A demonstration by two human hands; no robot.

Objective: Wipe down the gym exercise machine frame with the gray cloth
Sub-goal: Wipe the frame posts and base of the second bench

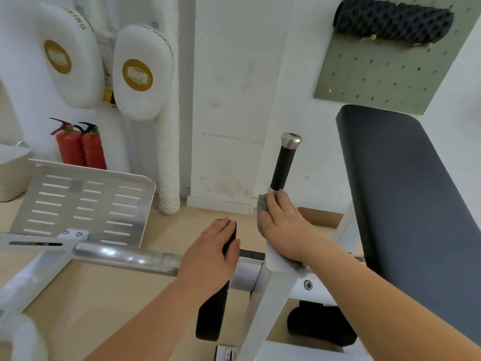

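Observation:
The white machine frame (268, 295) rises through the lower middle, with a black-grip handle (282, 165) standing up from it. My right hand (283, 225) wraps the gray cloth (262, 207) around the white bar just below that handle's grip; cloth edges show past my fingers and under my wrist. My left hand (210, 254) lies over the top of a black flat pad (212, 316), thumb on its right side, fingers curved over its upper edge.
A chrome bar (125, 254) runs left to a slotted metal footplate (86, 204). The dark padded seat (411, 204) fills the right. Two red extinguishers (80, 149), white boxing pads (140, 71) and a pegboard with a foam roller (393, 22) line the wall.

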